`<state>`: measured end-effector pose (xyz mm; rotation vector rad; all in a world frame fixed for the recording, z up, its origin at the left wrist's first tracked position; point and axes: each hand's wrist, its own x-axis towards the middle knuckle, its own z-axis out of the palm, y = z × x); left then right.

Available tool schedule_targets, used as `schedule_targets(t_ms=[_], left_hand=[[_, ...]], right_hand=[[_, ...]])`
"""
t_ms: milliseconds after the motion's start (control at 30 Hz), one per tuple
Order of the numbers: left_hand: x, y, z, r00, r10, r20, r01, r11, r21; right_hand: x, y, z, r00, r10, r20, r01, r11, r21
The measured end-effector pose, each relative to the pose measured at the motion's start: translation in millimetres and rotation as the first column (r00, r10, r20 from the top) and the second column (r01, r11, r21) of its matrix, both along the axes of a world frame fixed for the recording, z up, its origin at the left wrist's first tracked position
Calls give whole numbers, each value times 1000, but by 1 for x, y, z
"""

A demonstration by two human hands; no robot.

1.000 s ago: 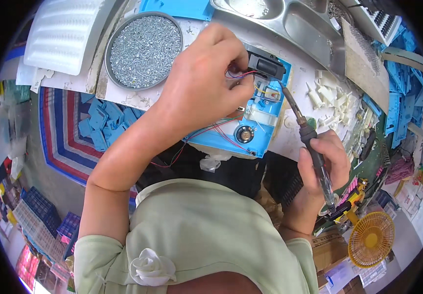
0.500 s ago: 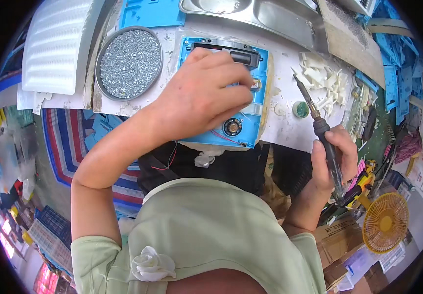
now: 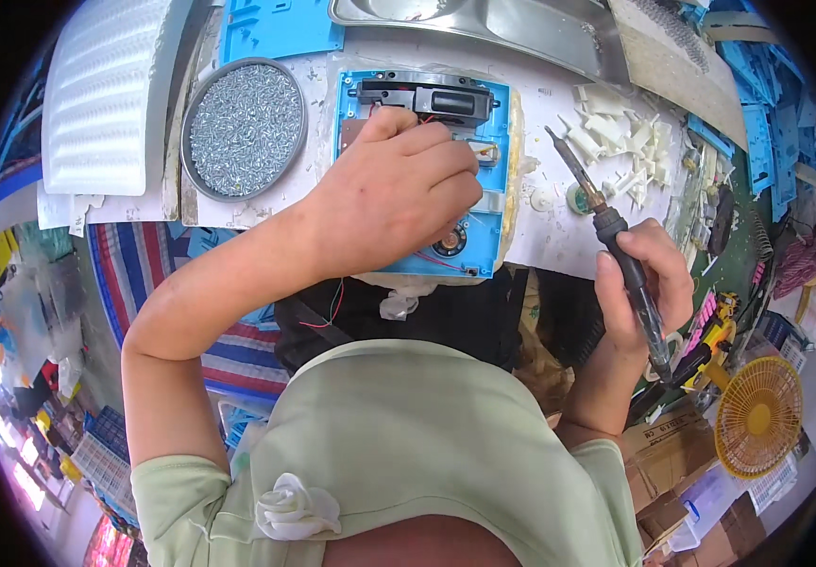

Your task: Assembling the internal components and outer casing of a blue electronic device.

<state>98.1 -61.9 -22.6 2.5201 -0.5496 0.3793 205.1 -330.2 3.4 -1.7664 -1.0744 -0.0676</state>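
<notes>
The soldering iron has swung right of the blue casing, right hand wrapped round it, left hand curled over the casing, grip hidden; best keep those wires untangled!

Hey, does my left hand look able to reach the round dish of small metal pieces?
Likely yes: the round dish is open on top, and nothing tall seems to stand between it and your left hand. Whether that hand, over the blue casing, holds something, I can't tell.
</notes>
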Motion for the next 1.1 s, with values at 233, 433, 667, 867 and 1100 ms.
schedule_targets(t_ms=[233,433,667,867,1100], left_hand=[[1,6,0,999,-28,-25,25,993,-116],[3,11,-1,996,-73,-41,68,991,-113],[5,16,0,990,-135,-27,132,986,-104],[-2,6,-4,999,-51,7,51,998,33],[-1,12,0,995,-34,-93,13,975,-223]], right_hand=[[0,1,2,1000,-3,9,3,999,-34],[1,0,1,1000,5,-16,-5,999,-39],[1,1,1,1000,-9,2,9,999,-53],[1,3,0,1000,-3,-6,3,999,-44],[1,-4,-2,999,-14,-47,14,1000,-2]])
